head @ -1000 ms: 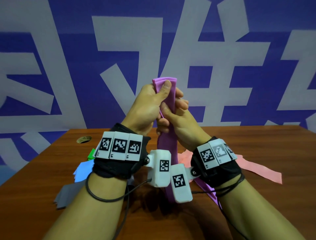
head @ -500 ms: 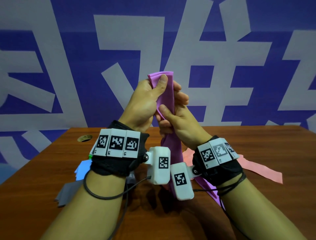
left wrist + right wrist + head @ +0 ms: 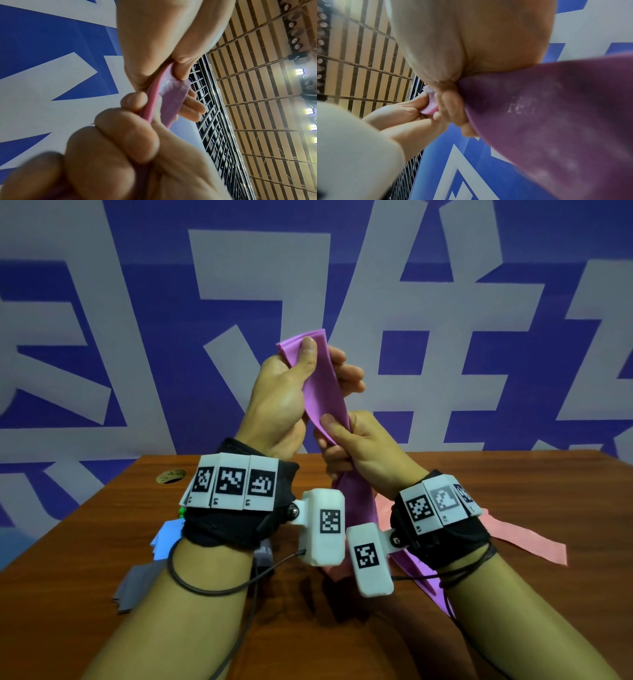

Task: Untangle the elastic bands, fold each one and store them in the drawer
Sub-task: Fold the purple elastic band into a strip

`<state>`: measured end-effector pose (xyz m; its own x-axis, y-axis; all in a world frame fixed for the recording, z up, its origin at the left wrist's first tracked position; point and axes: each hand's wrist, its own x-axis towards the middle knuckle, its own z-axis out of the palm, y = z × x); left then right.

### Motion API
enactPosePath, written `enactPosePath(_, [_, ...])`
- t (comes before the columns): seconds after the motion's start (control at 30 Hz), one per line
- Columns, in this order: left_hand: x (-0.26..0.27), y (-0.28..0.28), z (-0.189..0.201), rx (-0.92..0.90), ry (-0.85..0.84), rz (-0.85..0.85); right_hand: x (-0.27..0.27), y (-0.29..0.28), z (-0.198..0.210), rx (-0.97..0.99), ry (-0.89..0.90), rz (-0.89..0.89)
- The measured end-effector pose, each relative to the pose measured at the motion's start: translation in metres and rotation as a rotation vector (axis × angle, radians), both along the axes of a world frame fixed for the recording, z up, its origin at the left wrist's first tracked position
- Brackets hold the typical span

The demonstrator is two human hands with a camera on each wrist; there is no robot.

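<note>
I am wearing a black fabric wrap on my left wrist and another on my right wrist. Each is carrying a row of white blocks printed with black square-code markers, and a white box camera on a screwed bracket. Thin black cables are looping around both forearms.

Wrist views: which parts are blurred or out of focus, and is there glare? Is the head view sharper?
Left wrist view: the near fingers are soft, the purple band sharper, and the ceiling lamps glare. Right wrist view: the band and palm are close and blurred. Head view: sharp on both hands, with wide-angle bending at the table edges.
</note>
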<state>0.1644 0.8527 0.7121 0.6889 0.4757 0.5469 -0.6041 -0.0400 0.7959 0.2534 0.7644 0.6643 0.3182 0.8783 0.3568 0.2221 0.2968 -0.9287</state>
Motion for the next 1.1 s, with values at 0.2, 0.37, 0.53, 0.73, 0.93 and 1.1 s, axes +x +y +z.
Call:
enactPosePath(0.2, [-0.001,0.002,-0.001,-0.073,-0.018,0.008,0.004,-0.004,-0.004,-0.040,-0.065,0.071])
enactPosePath(0.37, [0.000,0.005,-0.002,-0.092,-0.027,0.014,0.002,0.001,-0.008,-0.023,-0.041,-0.023])
enactPosePath(0.53, [0.000,0.004,-0.002,-0.139,-0.042,0.003,0.003,0.002,-0.009,-0.010,-0.055,-0.027])
enactPosePath(0.73, [-0.004,0.016,0.000,-0.197,-0.103,0.026,0.006,-0.004,-0.010,-0.100,-0.153,-0.006])
enactPosePath(0.93, [-0.004,0.015,0.000,-0.224,-0.115,0.021,0.007,0.000,-0.011,-0.090,-0.154,-0.028])
enactPosePath(1.1, [-0.005,0.022,0.001,-0.265,-0.139,0.029,0.012,-0.005,-0.012,-0.183,-0.239,-0.018])
